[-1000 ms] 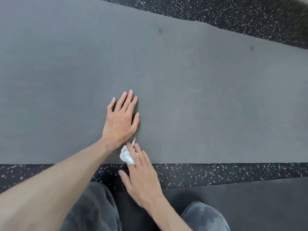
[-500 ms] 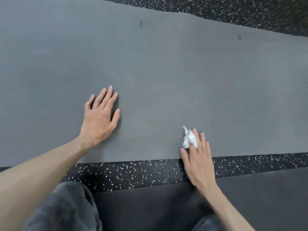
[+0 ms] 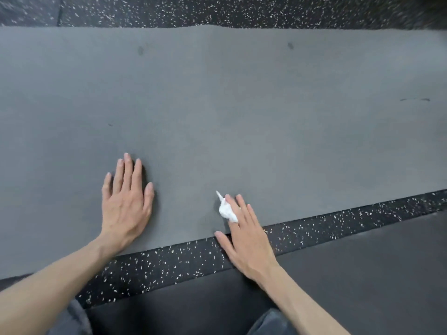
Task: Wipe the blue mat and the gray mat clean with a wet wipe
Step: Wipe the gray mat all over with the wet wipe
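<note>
— Two hands on the gray mat point(image 3: 242, 105)?
— Yes. Left hand point(image 3: 125, 204) lies flat, fingers straight. Right hand point(image 3: 244, 235) presses the crumpled wet wipe point(image 3: 227, 210) under straight fingers near the mat's front edge.

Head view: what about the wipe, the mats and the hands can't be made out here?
- Wipe: partly hidden under the right hand's fingers; wetness unreadable.
- Gray mat: both ends cut off by the frame edges.
- Blue mat: not in view.
- Left hand: its palm covers the mat beneath.
- Dark spots: too small to tell stains from dents.
</note>
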